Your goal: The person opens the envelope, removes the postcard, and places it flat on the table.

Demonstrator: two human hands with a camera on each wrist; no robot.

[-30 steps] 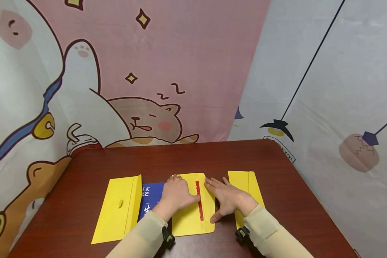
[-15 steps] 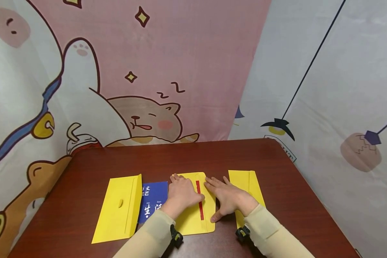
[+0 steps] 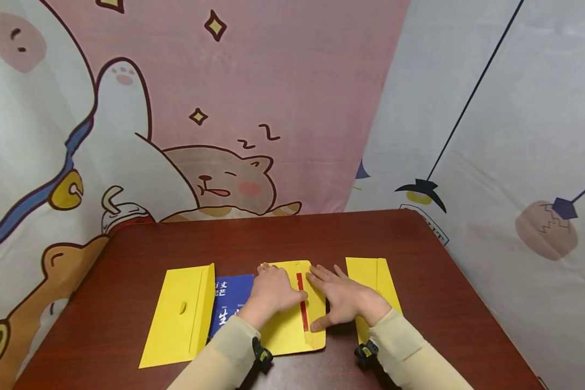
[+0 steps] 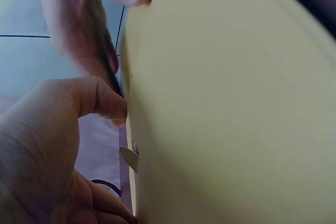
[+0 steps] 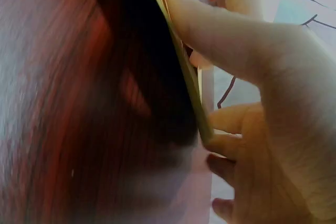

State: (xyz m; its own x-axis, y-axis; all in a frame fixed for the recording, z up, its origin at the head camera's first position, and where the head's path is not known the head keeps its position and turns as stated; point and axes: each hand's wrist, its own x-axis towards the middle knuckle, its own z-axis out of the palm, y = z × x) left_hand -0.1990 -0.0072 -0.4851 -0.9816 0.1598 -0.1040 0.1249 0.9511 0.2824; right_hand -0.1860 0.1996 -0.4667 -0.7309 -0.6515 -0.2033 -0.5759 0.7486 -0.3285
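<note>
A yellow envelope (image 3: 285, 335) lies in the middle of the table in the head view, with a red strip (image 3: 304, 317) running along its flap side. My left hand (image 3: 271, 291) rests on its left half, fingers pointing away and thumb stretched toward the strip. Fingertips and thumb of my right hand (image 3: 345, 297) touch the flap at its right edge, fingers spread. In the left wrist view, the left thumb (image 4: 107, 103) touches the envelope's face beside a small tab (image 4: 129, 157). The right thumb (image 5: 194, 17) lies on the envelope near the red strip in the right wrist view.
A blue printed booklet or card (image 3: 235, 290) lies left of the middle envelope, partly covered by the left arm. Further left is another yellow envelope (image 3: 171, 319) with a tab. A third yellow envelope (image 3: 363, 273) sits partly under the right arm. A printed curtain (image 3: 322, 108) hangs behind the table (image 3: 175, 244).
My left hand has shifted slightly right over the envelope and then a little back. The right thumb has moved inward from the flap's edge onto the flap.
</note>
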